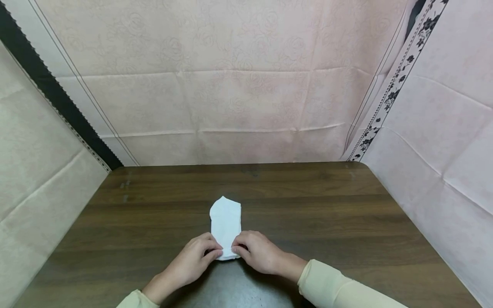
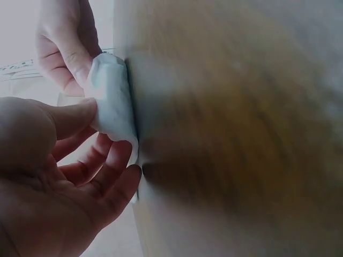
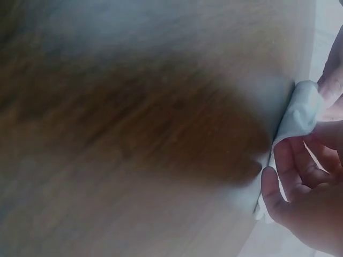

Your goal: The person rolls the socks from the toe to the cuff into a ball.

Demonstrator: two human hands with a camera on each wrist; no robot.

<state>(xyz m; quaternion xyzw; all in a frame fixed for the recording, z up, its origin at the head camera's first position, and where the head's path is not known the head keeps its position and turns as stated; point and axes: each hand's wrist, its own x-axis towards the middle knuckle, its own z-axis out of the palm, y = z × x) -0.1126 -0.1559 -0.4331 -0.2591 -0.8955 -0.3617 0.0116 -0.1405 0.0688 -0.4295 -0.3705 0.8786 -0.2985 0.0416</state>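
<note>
Dark wooden table (image 1: 308,205) enclosed by pale pink cloth walls (image 1: 231,85).

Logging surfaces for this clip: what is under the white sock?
The white sock lies flat on the dark wooden table. Left hand and right hand pinch its near end; anything beneath it is covered.

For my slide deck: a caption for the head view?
Both hands, left hand and right hand, pinch the near end of a white sock on a wooden table.
</note>
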